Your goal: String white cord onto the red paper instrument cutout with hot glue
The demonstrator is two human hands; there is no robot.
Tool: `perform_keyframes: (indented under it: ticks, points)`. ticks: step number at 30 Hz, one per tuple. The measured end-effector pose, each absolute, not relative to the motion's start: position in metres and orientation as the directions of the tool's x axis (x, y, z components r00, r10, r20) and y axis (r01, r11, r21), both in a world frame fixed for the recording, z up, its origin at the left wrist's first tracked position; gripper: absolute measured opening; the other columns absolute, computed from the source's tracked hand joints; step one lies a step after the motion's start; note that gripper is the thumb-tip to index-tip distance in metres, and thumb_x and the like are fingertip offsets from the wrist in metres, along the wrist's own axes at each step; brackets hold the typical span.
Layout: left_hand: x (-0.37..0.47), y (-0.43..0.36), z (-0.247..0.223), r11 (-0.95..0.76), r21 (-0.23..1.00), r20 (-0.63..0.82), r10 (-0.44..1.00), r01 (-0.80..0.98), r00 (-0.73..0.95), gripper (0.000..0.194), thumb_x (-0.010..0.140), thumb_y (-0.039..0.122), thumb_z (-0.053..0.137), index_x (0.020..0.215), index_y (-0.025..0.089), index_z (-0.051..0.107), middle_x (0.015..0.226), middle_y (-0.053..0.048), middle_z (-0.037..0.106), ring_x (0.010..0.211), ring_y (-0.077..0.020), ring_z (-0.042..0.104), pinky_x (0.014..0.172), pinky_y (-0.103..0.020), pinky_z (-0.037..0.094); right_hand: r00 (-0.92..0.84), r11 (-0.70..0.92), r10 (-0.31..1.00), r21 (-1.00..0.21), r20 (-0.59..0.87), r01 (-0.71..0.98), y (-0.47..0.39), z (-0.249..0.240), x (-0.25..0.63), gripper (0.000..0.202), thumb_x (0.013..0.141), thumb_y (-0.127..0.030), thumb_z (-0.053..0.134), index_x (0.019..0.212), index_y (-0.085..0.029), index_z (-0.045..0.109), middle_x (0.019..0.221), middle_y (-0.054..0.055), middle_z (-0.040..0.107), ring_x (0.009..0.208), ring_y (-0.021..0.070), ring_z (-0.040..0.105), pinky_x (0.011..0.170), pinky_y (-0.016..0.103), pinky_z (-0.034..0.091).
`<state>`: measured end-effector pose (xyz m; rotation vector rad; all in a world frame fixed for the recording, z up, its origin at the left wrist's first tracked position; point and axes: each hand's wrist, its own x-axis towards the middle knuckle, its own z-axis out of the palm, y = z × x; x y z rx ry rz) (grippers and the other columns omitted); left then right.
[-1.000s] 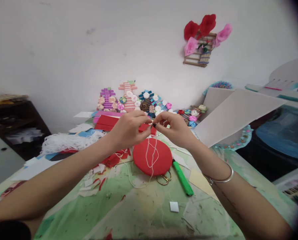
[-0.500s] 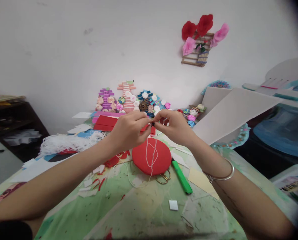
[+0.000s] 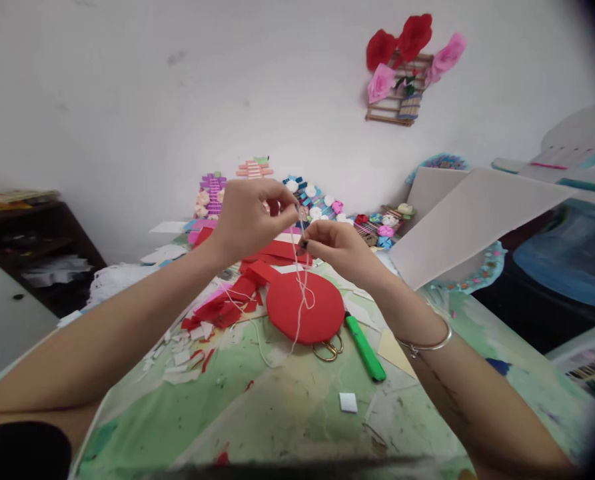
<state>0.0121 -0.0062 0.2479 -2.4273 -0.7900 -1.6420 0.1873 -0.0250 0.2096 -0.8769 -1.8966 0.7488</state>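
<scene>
White string (image 3: 298,283) hangs from between both hands in loose loops, its lower part lying over a round red disc (image 3: 282,310) and trailing onto the table. My left hand (image 3: 257,212) is raised higher, thumb and forefinger pinched on the string. Slightly lower and to the right, my right hand (image 3: 334,248) pinches the string too, close to a small dark thing at its fingertips that I cannot make out. The gold handles of scissors (image 3: 328,349) stick out from under the disc. Beside it lies a green utility knife (image 3: 366,349).
Red scraps (image 3: 227,305) and white paper bits lie left of the disc, with a heap of white string (image 3: 114,283) farther left. A small white square (image 3: 348,402) sits near the front. Large grey-white boards (image 3: 472,220) lean at the right, and flower crafts (image 3: 322,200) line the wall.
My left hand has risen away from my right hand, drawing string up between them. The fingertips, close together before, are now apart. The camera view has shifted slightly.
</scene>
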Motion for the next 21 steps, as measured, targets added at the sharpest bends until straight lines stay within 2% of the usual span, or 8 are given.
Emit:
perform_keyframes:
  ticks: [4, 9, 12, 15, 18, 21]
  points:
    - [0.008, 0.005, 0.276, -0.847, 0.339, 0.887, 0.433, 0.409, 0.161, 0.011, 0.065, 0.008, 0.062, 0.064, 0.012, 0.071, 0.052, -0.001, 0.061, 0.050, -0.0087, 0.050, 0.048, -0.023, 0.037, -0.363, 0.464, 0.840, -0.881, 0.404, 0.090, -0.014, 0.191, 0.187, 0.005, 0.077, -0.020, 0.057, 0.079, -0.015, 0.058, 0.069, 0.001, 0.064, 0.059, 0.0085, 0.053, 0.057, 0.024, 0.040]
    - [0.006, 0.019, 0.306, -0.831, 0.479, 0.840, 0.527, 0.282, 0.128, 0.013, 0.065, 0.006, 0.057, 0.062, 0.009, 0.069, 0.050, -0.001, 0.057, 0.042, -0.0059, 0.043, 0.041, -0.021, 0.029, -0.351, 0.425, 0.844, -0.905, 0.405, -0.023, 0.000, 0.170, 0.176, 0.013, 0.074, -0.028, 0.066, 0.075, -0.015, 0.063, 0.093, 0.006, 0.068, 0.079, 0.0123, 0.059, 0.070, 0.026, 0.045]
    - [0.005, 0.021, 0.319, -0.793, 0.545, 0.793, 0.592, 0.272, 0.139, 0.011, 0.067, 0.006, 0.057, 0.060, 0.008, 0.065, 0.053, -0.003, 0.058, 0.044, -0.0061, 0.045, 0.041, -0.020, 0.027, -0.344, 0.383, 0.840, -0.908, 0.420, -0.173, 0.009, 0.163, 0.162, 0.019, 0.069, -0.030, 0.072, 0.080, -0.018, 0.062, 0.094, 0.005, 0.068, 0.082, 0.0136, 0.061, 0.073, 0.027, 0.048]
    - [0.005, 0.022, 0.330, -0.747, 0.603, 0.740, 0.655, 0.281, 0.151, 0.010, 0.070, 0.008, 0.056, 0.063, 0.007, 0.062, 0.055, -0.003, 0.058, 0.047, -0.0047, 0.045, 0.045, -0.019, 0.028, -0.379, 0.335, 0.819, -0.895, 0.431, -0.295, 0.017, 0.161, 0.147, 0.032, 0.065, -0.024, 0.077, 0.090, -0.020, 0.057, 0.090, 0.003, 0.068, 0.081, 0.0133, 0.063, 0.072, 0.026, 0.048]
    - [0.001, 0.026, 0.340, -0.709, 0.640, 0.699, 0.697, 0.296, 0.157, 0.009, 0.073, 0.012, 0.054, 0.067, 0.007, 0.060, 0.065, -0.005, 0.060, 0.052, -0.0049, 0.046, 0.051, -0.022, 0.032, -0.447, 0.321, 0.791, -0.905, 0.418, -0.279, 0.019, 0.163, 0.136, 0.034, 0.068, -0.020, 0.073, 0.098, -0.019, 0.058, 0.079, 0.000, 0.067, 0.071, 0.0108, 0.062, 0.068, 0.024, 0.048]
    - [-0.007, 0.035, 0.351, -0.682, 0.669, 0.681, 0.722, 0.295, 0.126, 0.012, 0.075, 0.015, 0.052, 0.073, 0.007, 0.060, 0.077, -0.008, 0.063, 0.056, -0.0052, 0.047, 0.054, -0.023, 0.032, -0.499, 0.342, 0.766, -0.914, 0.406, -0.218, 0.017, 0.163, 0.132, 0.019, 0.071, -0.020, 0.069, 0.089, -0.016, 0.064, 0.075, 0.000, 0.066, 0.069, 0.0103, 0.061, 0.066, 0.024, 0.047]
